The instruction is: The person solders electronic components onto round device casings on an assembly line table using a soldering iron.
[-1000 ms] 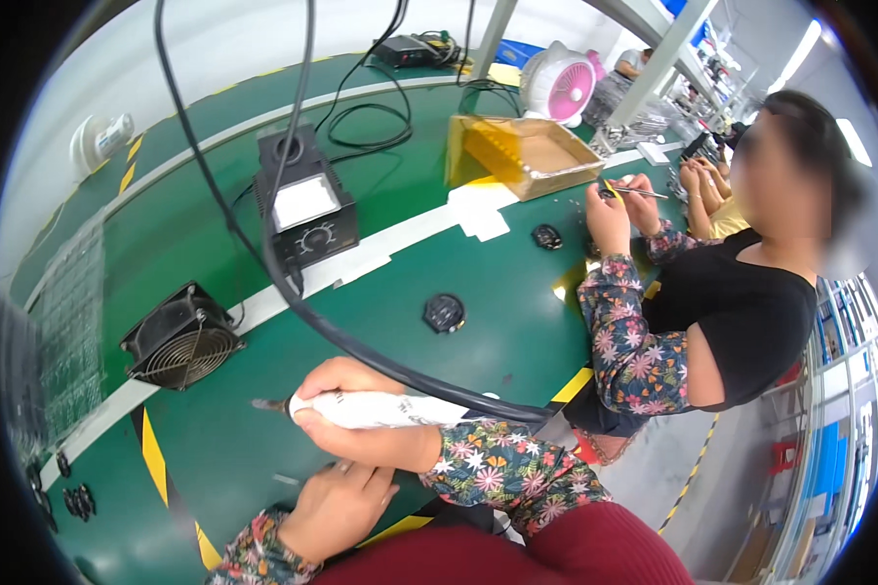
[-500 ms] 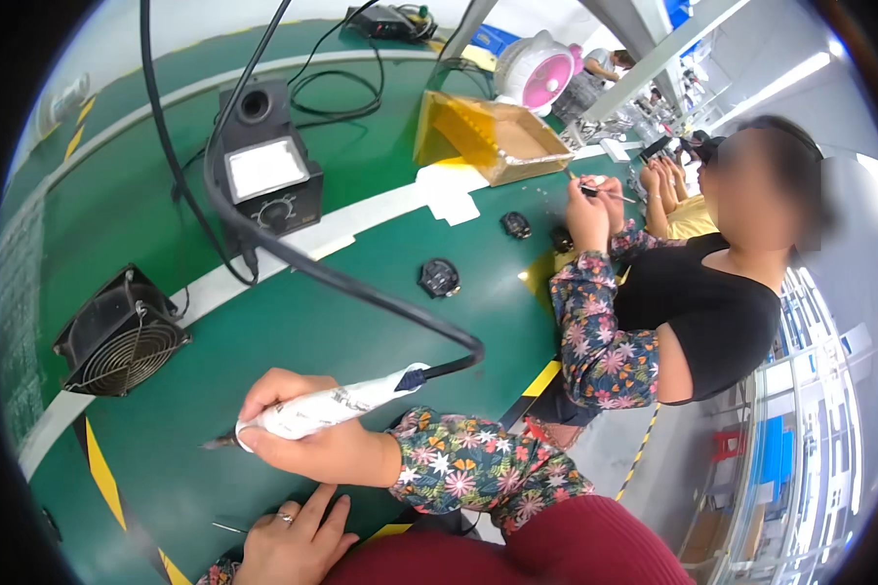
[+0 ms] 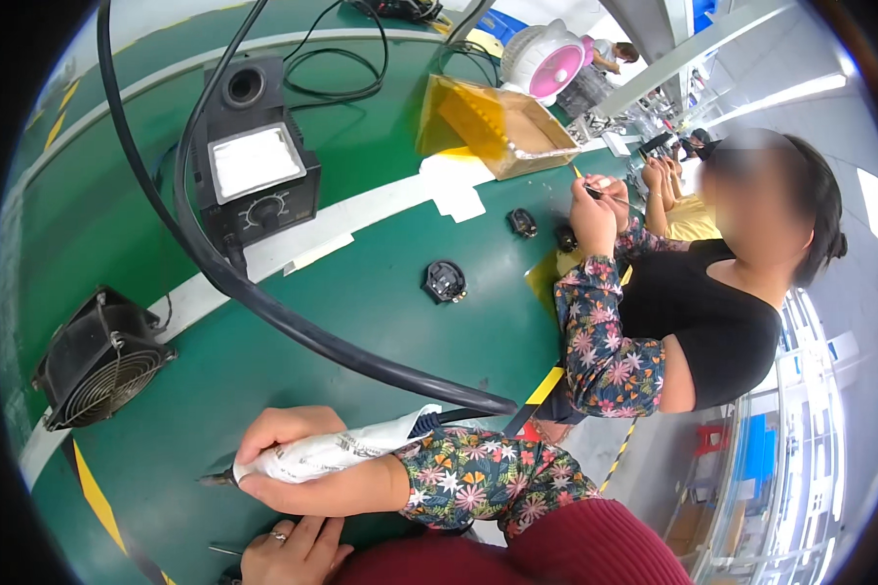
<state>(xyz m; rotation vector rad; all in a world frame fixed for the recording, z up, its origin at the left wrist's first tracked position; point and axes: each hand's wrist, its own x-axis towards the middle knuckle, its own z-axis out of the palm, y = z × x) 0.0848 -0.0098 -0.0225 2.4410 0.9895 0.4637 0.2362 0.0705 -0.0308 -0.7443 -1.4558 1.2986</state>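
My right hand (image 3: 346, 490) is closed around the white-wrapped handle of a soldering iron (image 3: 346, 456). Its dark tip points left, just above the green bench mat. A thick black cord runs from the handle's end up toward the soldering station (image 3: 259, 185), which has a knob and a white pad in its tray. Near the lower edge my left hand (image 3: 288, 558), with a ring, has its fingers stretched out and appears to hold nothing; its thumb side is hidden. Beside it lies a thin metal rod (image 3: 224, 550), only partly in view.
A small black fan (image 3: 102, 361) stands at the left. Two black round parts, one nearer (image 3: 445, 282) and one farther (image 3: 522, 223), lie on the mat. Beyond are a cardboard box (image 3: 517, 136) and a pink-white fan (image 3: 546, 63). A co-worker (image 3: 693, 302) sits at the right, handling a small part.
My right hand and the soldering iron sit slightly lower in the picture. The cord's bend has dropped as well. My left hand's fingers are closer together, and the view has shifted a little.
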